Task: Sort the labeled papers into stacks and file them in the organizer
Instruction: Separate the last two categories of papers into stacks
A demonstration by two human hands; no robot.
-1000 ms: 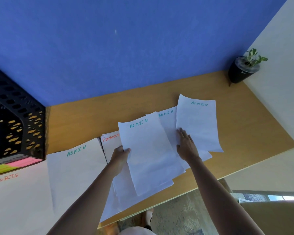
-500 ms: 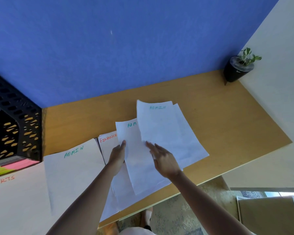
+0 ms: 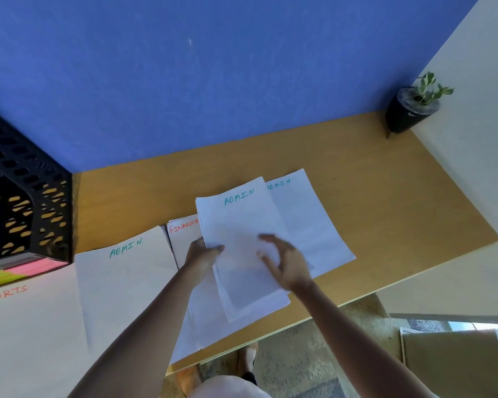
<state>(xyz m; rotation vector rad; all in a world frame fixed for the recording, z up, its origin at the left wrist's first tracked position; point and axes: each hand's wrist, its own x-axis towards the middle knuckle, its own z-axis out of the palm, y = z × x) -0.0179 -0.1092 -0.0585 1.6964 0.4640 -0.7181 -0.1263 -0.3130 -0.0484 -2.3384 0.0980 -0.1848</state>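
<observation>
Left hand (image 3: 203,255) gripped the left edge of a small stack of sheets (image 3: 242,245) topped with a green "ADMIN" heading, thumb laid on the top sheet, fingers hidden beneath. Right hand (image 3: 285,265) hovered over the middle of that stack, blurred, fingers and thumb curved and spread, holding nothing that I could make out. Half a second before, this hand lay flatter on the papers; a second before, it pressed a separate sheet out to the right.

The three fanned ADMIN sheets seen a second earlier had drawn together: two now lay nearly square under the left thumb. One more sheet (image 3: 308,222), also headed ADMIN with its first letter covered, stuck out to the right from under the stack, flat on the desk (image 3: 385,202).

Under the stack's left side lay a pile headed "FINANCE" in red (image 3: 183,234), unmoved. Left of it, a large sheet (image 3: 124,280) with green "ADMIN", and further left a sheet (image 3: 20,326) reading "PORTS" in red, cut off by the frame edge.

Black mesh organizer (image 3: 26,208) stood at the far left of the desk against the blue wall (image 3: 213,67), apart from the stack. Coloured sticky notes (image 3: 18,271) lay at its foot. Small potted plant (image 3: 411,107) stood at the far right corner
</observation>
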